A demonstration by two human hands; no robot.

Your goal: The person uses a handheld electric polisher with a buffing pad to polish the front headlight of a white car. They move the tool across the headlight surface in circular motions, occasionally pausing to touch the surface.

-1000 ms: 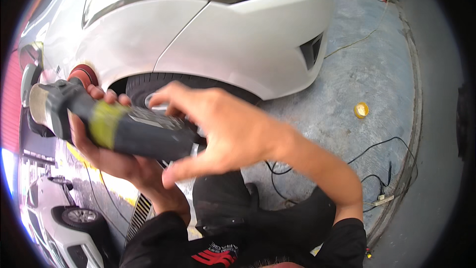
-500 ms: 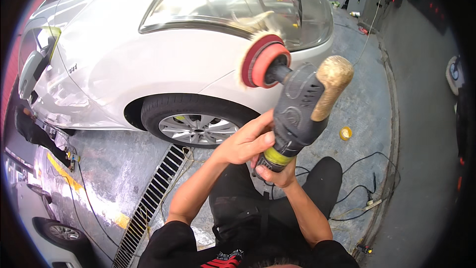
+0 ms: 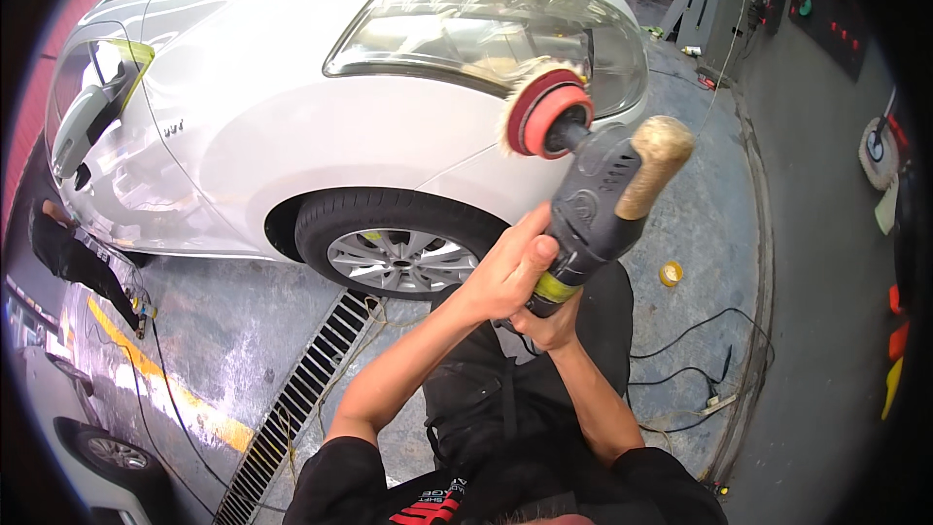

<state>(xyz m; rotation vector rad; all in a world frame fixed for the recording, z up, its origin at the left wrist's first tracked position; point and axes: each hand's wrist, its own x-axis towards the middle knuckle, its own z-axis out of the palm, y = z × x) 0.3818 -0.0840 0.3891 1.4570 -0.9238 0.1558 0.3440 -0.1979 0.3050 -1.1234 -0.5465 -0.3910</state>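
Observation:
Both my hands are on a black polisher [image 3: 595, 204] with a yellow-green band, tilted up and away from me. My left hand [image 3: 513, 270] is wrapped round its body from the left. Lower down, my right hand [image 3: 552, 326] grips the rear end, its fingers partly hidden. A fluffy pad on a red and dark backing [image 3: 546, 115] tips the polisher, and a worn tan cover [image 3: 661, 163] sits on its front right. The pad overlaps the lower edge of a white car's headlight [image 3: 457, 24]; I cannot tell whether it touches.
The white car [image 3: 243, 126] fills the left and far side, its front wheel [image 3: 400, 261] beyond my hands. A floor grate [image 3: 301, 413], black cables [image 3: 695, 374] and a small yellow container [image 3: 672, 274] lie around me. A person [image 3: 73, 243] stands far left; a grey wall [image 3: 826, 262] runs along the right.
The view has shifted, so the car and wheel sit slightly farther right and lower. The polisher's pad has moved a little right in the picture. Both hands keep their hold on it.

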